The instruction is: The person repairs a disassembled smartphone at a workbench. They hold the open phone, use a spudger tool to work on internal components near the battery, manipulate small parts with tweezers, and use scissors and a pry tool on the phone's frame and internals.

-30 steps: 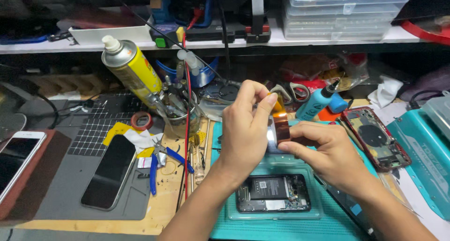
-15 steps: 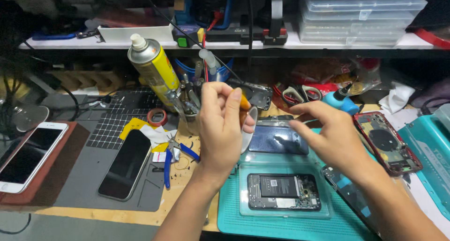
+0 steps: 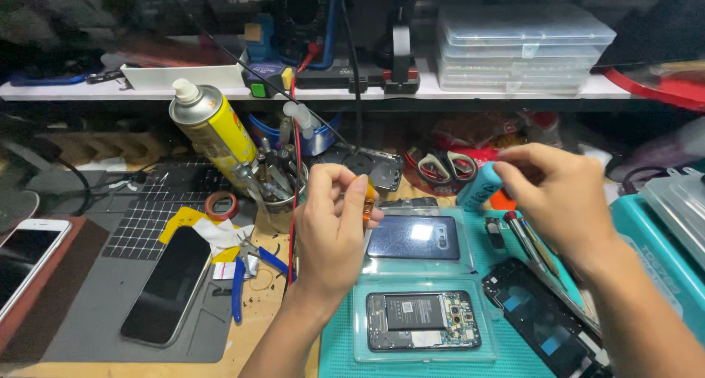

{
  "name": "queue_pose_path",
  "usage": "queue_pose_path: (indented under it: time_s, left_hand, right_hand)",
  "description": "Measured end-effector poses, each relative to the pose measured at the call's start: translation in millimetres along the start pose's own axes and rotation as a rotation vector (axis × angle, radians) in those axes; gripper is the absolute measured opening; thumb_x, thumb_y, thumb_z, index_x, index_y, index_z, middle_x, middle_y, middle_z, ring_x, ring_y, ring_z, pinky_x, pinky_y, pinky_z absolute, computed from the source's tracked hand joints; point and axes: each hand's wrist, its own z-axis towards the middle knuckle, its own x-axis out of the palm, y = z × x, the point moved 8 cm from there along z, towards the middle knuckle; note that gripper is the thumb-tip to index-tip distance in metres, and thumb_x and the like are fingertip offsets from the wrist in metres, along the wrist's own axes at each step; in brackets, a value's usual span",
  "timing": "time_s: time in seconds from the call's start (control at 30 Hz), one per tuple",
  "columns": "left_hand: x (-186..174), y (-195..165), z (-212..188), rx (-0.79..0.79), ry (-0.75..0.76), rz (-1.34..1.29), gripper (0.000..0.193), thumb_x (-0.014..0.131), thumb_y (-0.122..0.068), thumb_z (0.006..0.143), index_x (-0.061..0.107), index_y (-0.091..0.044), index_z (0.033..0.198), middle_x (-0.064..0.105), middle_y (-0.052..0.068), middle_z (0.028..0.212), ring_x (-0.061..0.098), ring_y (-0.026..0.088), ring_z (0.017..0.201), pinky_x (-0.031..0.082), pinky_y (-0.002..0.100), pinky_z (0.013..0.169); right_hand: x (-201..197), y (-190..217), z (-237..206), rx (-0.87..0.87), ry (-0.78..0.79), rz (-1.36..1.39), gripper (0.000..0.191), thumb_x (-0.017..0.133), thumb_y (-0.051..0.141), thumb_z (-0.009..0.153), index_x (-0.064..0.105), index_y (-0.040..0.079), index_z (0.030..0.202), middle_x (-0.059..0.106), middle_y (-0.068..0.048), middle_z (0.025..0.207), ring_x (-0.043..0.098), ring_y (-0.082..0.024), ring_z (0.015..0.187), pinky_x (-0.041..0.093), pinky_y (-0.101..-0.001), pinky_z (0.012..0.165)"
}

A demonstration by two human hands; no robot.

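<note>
My left hand (image 3: 332, 227) is raised over the bench and pinches a small amber tape roll (image 3: 369, 199) between thumb and fingers. My right hand (image 3: 562, 198) is off to the right, its fingers curled over the top of a light blue bottle (image 3: 477, 191). Below the hands, on a teal mat (image 3: 341, 352), lie an opened phone with its battery and boards showing (image 3: 422, 321) and a dark blue back cover (image 3: 411, 237). A black phone frame (image 3: 540, 321) lies under my right wrist.
A yellow spray can (image 3: 211, 128) leans on a tool cup (image 3: 275, 194). Blue pliers (image 3: 246, 275), a black phone (image 3: 169, 286) on a grey mat and a white phone (image 3: 26, 257) lie left. Screwdrivers (image 3: 523, 237), scissors (image 3: 440, 165) and clear boxes (image 3: 523, 47) are nearby.
My right hand has let go of the amber tape roll and moved right to the blue bottle. My left hand keeps the roll, lowered a little.
</note>
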Motion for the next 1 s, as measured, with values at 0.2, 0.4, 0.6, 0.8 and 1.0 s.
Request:
queue_pose_path:
  time_s: [0.2,0.4,0.6,0.8,1.0]
  left_hand:
    - [8,3,1,0.007,0.053,-0.021,0.012,0.061,-0.013,0.101,0.056,-0.001,0.100,0.071,0.005,0.077,0.072,0.007,0.067,0.058,0.022,0.055]
    - [5,-6,4,0.016,0.052,0.228,0.015,0.065,-0.016,0.099,0.059,-0.004,0.093,0.058,0.003,0.053,0.045,0.006,0.046,0.032,0.029,0.043]
    - [4,-2,12,0.058,0.037,0.247,0.015,0.065,-0.016,0.100,0.059,-0.003,0.095,0.058,0.005,0.054,0.044,0.007,0.046,0.032,0.030,0.044]
    - [12,8,9,0.129,0.048,0.112,0.013,0.062,-0.014,0.103,0.056,-0.003,0.100,0.075,0.007,0.074,0.065,0.008,0.058,0.046,0.029,0.049]
    - [21,18,4,0.063,0.077,0.216,0.013,0.061,-0.014,0.103,0.056,-0.002,0.101,0.073,0.010,0.070,0.065,0.017,0.052,0.043,0.031,0.047]
  right_hand:
    - [100,12,46,-0.148,0.264,-0.659,0.022,0.075,0.023,0.084,0.077,0.001,0.083,0.074,-0.022,0.083,0.073,-0.040,0.082,0.059,-0.0484,0.073]
    - [121,12,71,-0.017,0.371,-0.699,0.022,0.079,0.022,0.076,0.077,0.001,0.083,0.073,-0.025,0.088,0.073,-0.042,0.086,0.060,-0.0484,0.077]
    - [60,47,51,-0.064,0.389,-0.787,0.040,0.087,0.033,0.071,0.076,0.003,0.095,0.074,-0.022,0.089,0.073,-0.039,0.089,0.060,-0.0472,0.079]
    - [-7,49,29,-0.122,0.281,-0.787,0.039,0.081,0.030,0.079,0.074,0.012,0.113,0.076,-0.011,0.092,0.074,-0.031,0.085,0.059,-0.0435,0.077]
    - [-24,19,6,-0.030,0.270,-0.771,0.039,0.083,0.030,0.075,0.077,0.012,0.109,0.074,-0.006,0.088,0.072,-0.026,0.077,0.055,-0.0395,0.067]
